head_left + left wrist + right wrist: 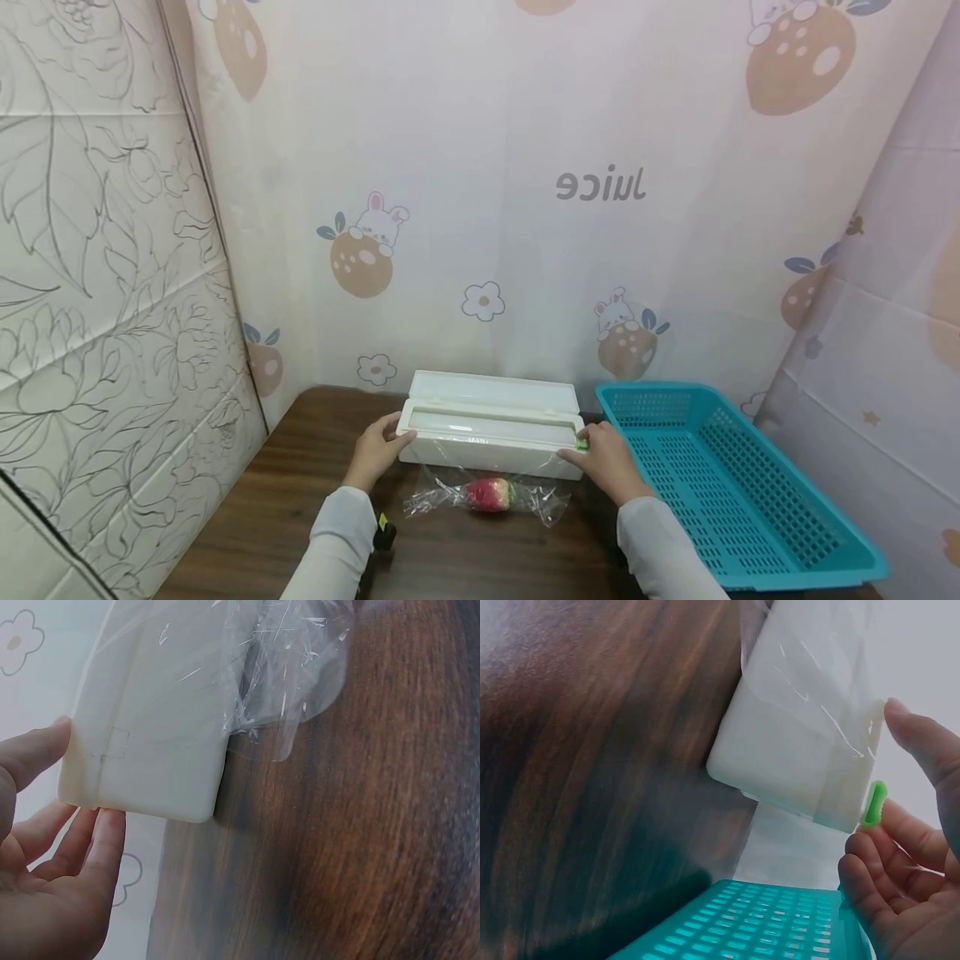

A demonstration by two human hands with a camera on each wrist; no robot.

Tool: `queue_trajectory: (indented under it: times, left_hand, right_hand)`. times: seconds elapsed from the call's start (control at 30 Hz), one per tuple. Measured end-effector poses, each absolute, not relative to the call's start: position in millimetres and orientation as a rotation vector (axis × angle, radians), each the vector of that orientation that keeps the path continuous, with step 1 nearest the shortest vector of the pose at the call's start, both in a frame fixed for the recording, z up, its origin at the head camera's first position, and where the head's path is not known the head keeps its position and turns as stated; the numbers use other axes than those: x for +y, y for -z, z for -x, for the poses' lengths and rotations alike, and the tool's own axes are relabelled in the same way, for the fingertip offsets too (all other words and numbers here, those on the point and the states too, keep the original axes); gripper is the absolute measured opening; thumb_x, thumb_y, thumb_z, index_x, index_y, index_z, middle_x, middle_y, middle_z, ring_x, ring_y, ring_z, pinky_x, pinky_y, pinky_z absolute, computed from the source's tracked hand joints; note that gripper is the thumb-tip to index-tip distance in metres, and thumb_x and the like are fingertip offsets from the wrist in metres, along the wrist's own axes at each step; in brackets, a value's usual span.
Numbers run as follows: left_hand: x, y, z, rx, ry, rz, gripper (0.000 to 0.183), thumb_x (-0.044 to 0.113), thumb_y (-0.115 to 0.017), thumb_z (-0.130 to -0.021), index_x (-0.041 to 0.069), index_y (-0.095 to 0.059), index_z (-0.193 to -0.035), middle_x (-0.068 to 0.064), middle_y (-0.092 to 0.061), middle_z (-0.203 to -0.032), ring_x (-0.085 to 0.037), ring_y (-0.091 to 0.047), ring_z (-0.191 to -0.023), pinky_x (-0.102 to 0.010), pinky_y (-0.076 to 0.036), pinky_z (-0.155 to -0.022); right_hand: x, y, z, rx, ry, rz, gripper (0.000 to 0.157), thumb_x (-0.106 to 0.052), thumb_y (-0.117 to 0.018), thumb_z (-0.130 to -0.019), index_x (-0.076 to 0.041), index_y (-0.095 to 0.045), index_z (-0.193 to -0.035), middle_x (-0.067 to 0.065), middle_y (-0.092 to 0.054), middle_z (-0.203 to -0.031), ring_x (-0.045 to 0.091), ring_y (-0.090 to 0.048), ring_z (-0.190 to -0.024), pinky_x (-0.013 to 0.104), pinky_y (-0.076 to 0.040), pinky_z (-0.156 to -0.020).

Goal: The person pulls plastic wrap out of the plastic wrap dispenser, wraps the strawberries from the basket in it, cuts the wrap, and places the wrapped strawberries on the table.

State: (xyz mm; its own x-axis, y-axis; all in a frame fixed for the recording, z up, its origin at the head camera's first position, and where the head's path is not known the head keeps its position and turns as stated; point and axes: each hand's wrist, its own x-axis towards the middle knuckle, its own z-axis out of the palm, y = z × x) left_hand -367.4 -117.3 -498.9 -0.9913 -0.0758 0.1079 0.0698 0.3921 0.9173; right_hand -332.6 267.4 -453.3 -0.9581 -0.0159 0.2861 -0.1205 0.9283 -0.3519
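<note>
Gripping a long white plastic box with a flipped-back lid by both ends, with both forearms angled in from the near side in pale sleeves. At the left end, with left hand, pinching: thumb on the upper front edge, fingers bent against the end face, gap just as wide as the box corner. At the right end, with right hand, pinching too: thumb on the front edge, index at a small bright-green plastic slider, remaining fingers curled loosely below. Set near the back of a dark brown wood-grain table, just before a pale wall curtain with printed fruit and rabbits. Draped down the box front, a sheet of clear crinkled plastic film; lying in it on the table, between the wrists and just in front of the box, a rounded red-and-yellow item, with film bunched on both sides. Tight on the right: a turquoise perforated plastic basket just beside right hand and forearm, partly behind them in head view. More room on the left, with wood surface between left forearm and table's left edge. Little depth behind the lid before the curtain. Toward the near side, more wood between the sleeves.
</note>
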Motion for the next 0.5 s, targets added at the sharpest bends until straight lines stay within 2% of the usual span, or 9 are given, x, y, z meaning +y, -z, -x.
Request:
queue_trajectory:
  times: [0.17, 0.5]
  left_hand:
    - [-117.0, 499.0, 366.6, -2.498, 1.682, -0.004, 0.06, 0.029, -0.074, -0.092, 0.0, -0.053, -0.141, -0.023, -0.057, -0.135, -0.04, -0.06, -0.117, -0.049, -0.054, -0.091]
    - [-117.2, 495.7, 367.3, -2.492, 1.694, -0.021, 0.06, 0.028, -0.074, -0.093, 0.0, -0.053, -0.141, -0.024, -0.057, -0.136, -0.039, -0.059, -0.118, -0.049, -0.053, -0.092]
  right_hand:
    - [267.8, 452.3, 334.4, -2.818, -0.565, -0.102, 0.052, -0.039, -0.084, -0.081, 0.006, -0.07, -0.103, 0.011, -0.059, -0.089, 0.022, -0.051, -0.077, 0.042, -0.05, -0.071]
    - [270.6, 456.9, 336.6, -2.77, -0.604, -0.148, 0.039, -0.032, -0.085, -0.081, 0.001, -0.067, -0.094, 0.008, -0.056, -0.085, 0.019, -0.05, -0.074, 0.039, -0.049, -0.069]
